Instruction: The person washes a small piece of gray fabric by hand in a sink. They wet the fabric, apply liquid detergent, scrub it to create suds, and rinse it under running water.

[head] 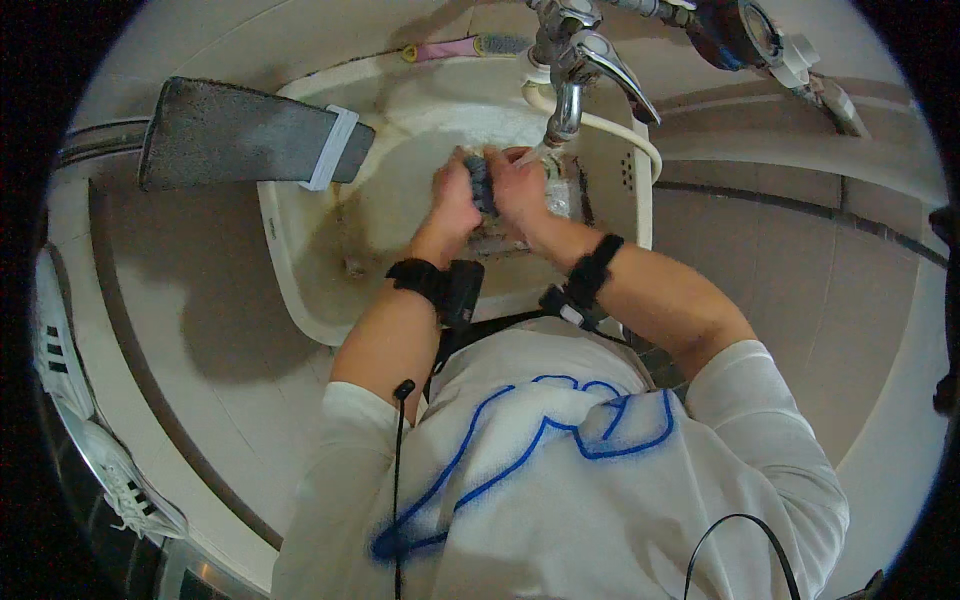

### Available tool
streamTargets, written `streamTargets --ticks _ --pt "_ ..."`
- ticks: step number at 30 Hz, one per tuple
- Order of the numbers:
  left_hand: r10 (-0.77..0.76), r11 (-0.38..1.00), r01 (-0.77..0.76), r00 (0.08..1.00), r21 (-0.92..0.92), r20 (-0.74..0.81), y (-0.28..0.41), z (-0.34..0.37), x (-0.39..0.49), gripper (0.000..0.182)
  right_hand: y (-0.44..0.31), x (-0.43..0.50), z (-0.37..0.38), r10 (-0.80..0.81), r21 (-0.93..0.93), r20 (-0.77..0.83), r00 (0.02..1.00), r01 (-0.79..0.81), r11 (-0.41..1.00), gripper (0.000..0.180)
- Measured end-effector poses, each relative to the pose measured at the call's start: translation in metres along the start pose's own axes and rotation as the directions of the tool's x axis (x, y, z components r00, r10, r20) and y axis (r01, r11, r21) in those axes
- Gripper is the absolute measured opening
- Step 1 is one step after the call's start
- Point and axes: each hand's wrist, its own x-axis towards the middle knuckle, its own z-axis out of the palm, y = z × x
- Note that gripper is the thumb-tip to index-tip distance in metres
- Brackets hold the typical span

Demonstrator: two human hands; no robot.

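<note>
Below the faucet (568, 112), over a white basin (300, 285), my left hand (454, 193) and my right hand (519, 187) grip a dark grey, rough-looking piece (480, 184) from its two sides. My fingers hide much of it, so I cannot tell whether it is a brush, a sponge or a folded cloth. The spout ends just above my right hand, and a pale streak like running water reaches its fingers. Right of that hand, a shiny, clear patch (559, 196) with a dark edge shows low in the basin; what it is stays unclear.
A flat grey panel (240, 135) with a white strap (330, 148) rests across the basin's left rim. A brush with a pink and yellow handle (442, 50) lies behind the basin. A white hose (607, 126) curves over the right side. White sneakers (64, 360) stand far left.
</note>
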Motion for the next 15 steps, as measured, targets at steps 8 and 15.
streamTargets --ticks 8,15 --pt "-0.078 0.995 0.076 0.996 0.062 0.035 0.001 -0.004 -0.006 0.045 0.019 0.007 0.007 -0.067 -0.051 -0.057 0.996 0.064 0.997 0.025" --pt "0.184 0.811 -0.14 0.983 0.568 -0.021 -0.008 -0.001 -0.001 0.045 0.024 0.041 -0.014 -0.202 0.008 -0.219 0.954 0.209 0.978 0.023"
